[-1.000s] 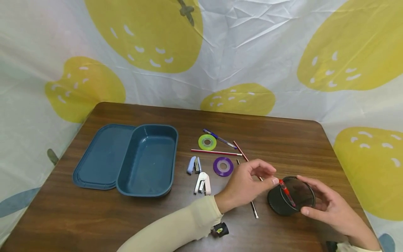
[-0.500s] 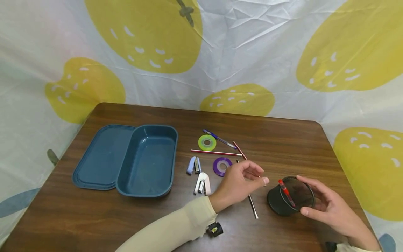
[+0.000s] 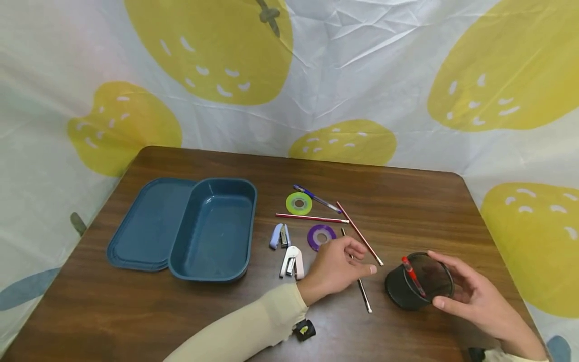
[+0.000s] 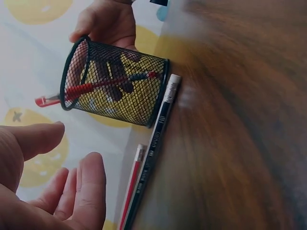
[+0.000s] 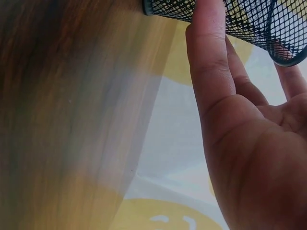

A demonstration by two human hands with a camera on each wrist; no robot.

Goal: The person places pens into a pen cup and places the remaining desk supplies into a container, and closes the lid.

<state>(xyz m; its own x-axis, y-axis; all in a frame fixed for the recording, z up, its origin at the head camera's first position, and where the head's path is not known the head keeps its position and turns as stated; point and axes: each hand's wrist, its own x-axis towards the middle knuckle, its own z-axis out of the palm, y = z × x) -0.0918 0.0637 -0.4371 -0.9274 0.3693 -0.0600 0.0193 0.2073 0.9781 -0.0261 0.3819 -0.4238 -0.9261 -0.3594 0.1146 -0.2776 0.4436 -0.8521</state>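
My right hand [image 3: 481,299] grips the rim and side of a black mesh pen cup [image 3: 400,291], tilted a little on the table. A red pen [image 3: 413,277] leans inside it, its red cap sticking out past the rim; the left wrist view shows the pen [image 4: 79,91] through the mesh. My left hand [image 3: 332,266] hovers left of the cup, thumb and fingers apart with nothing between them. Below it lies a black pencil [image 3: 364,296], partly covered by that hand. A red pencil [image 3: 362,236] lies slanted just beyond the fingers.
Left of the hands lie a purple tape roll [image 3: 312,237], a pinkish-white mini stapler [image 3: 298,266] and a light blue one [image 3: 276,237]. Farther back are another red pencil [image 3: 312,218], a green tape roll [image 3: 291,203] and a blue pen [image 3: 318,199]. A blue box [image 3: 246,241] overlaps its lid [image 3: 145,221].
My left hand has let go of the red pen in the cup and drawn back left, over the black pencil. The right hand and the cup stay in place.
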